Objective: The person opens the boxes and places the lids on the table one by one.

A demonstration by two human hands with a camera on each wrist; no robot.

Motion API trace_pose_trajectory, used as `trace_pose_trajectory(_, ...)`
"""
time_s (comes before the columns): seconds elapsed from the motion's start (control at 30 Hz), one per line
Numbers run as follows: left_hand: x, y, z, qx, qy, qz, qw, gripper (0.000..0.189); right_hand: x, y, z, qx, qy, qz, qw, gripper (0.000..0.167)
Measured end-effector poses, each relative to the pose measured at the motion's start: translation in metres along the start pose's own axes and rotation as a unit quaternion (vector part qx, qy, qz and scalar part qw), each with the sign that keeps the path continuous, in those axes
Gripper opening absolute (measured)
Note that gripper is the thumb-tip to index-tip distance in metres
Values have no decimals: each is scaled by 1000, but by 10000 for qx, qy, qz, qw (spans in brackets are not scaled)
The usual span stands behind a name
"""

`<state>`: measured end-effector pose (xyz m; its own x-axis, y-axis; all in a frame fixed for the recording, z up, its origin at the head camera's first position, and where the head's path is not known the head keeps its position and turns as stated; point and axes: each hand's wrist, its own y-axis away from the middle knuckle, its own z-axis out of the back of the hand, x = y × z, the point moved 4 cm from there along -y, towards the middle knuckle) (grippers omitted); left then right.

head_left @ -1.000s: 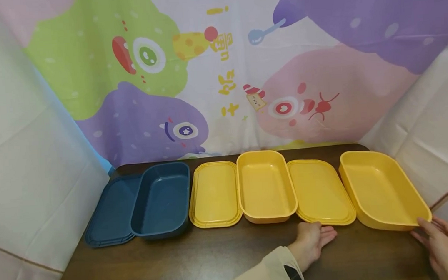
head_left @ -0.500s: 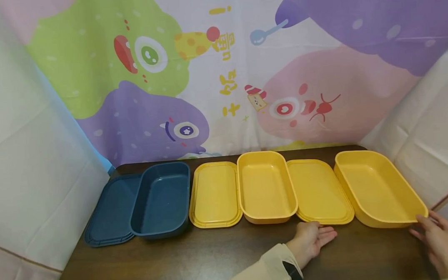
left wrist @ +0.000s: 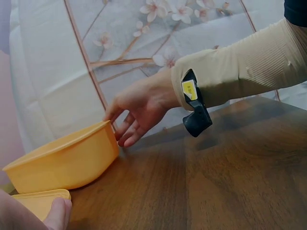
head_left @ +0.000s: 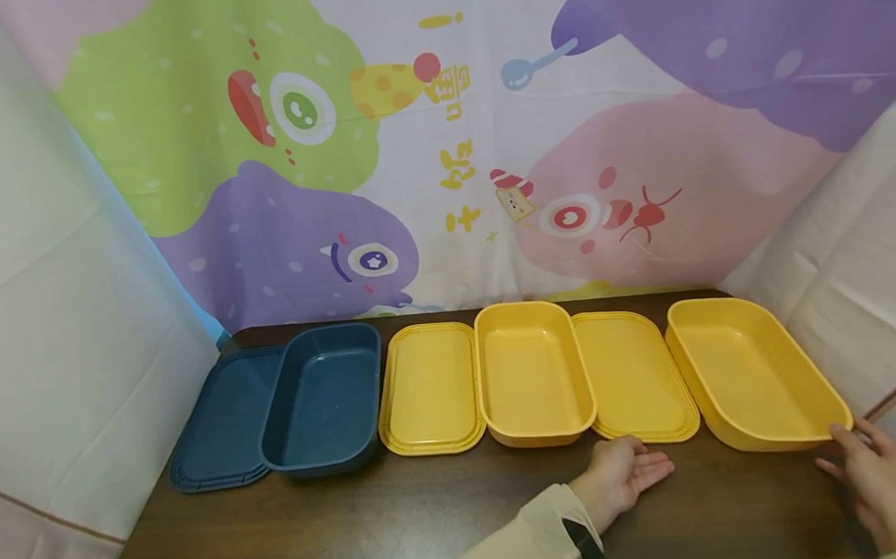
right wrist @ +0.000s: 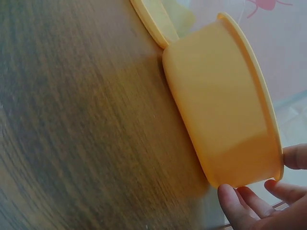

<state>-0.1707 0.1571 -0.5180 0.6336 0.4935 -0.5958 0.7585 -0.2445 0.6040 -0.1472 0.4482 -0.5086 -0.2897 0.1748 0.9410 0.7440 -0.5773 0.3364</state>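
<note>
At the right end of a row on the brown table, a deep yellow food container (head_left: pixel 756 374) stands upright and uncovered. My right hand (head_left: pixel 880 477) holds its near right corner, with one finger over the rim and others against the outer wall, as the right wrist view shows. Left of it lies a flat yellow lid (head_left: pixel 636 375). My left hand (head_left: pixel 625 476) rests at that lid's near edge, fingers straight and pointing right. In the left wrist view, the lid (left wrist: pixel 43 201) lies close beside the container (left wrist: pixel 67 160).
A second yellow container (head_left: pixel 536 376) and another yellow lid (head_left: pixel 430 389) stand mid-row. A blue container (head_left: pixel 324 402) and blue lid (head_left: pixel 225 423) fill the left end, the container partly over its lid. A printed curtain (head_left: pixel 448 271) hangs behind the table (head_left: pixel 429 522).
The right-hand yellow container has slid left and slightly back with my right hand. The lid beside it has also shifted left and back, and my left hand has edged slightly back.
</note>
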Motion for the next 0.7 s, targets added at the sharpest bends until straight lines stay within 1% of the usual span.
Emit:
trace_pose_trajectory(0.13,-2,0,-1,6,-85,-36,10000,21,1,0,-1,-190,20,-65,9998,66)
trace_pose_trajectory(0.17,-2,0,0,-16,-139,-52,9999,20,1,0,-1,-220,22,-73,9997,62)
trace_pose_trajectory(0.23,-3,0,0,-75,-307,-123,9994,20,0,1,-1,-260,33,-59,9996,53)
trace_pose_trajectory(0.3,-4,0,0,-139,-486,-220,9985,18,0,1,0,-289,75,-20,9996,54)
trace_pose_trajectory(0.43,-5,0,0,-233,-922,-451,9945,14,1,4,0,-319,64,37,9995,42)
trace_pose_trajectory(0.53,-7,1,-1,-322,-1329,-671,9883,11,2,5,1,-314,-40,96,9995,21)
trace_pose_trajectory(0.57,-7,1,-1,-351,-1464,-763,9857,11,2,6,1,-322,-71,107,9994,17)
trace_pose_trajectory(0.7,-11,4,-1,-393,-1954,-1193,9726,11,2,7,1,-369,-143,132,9991,14)
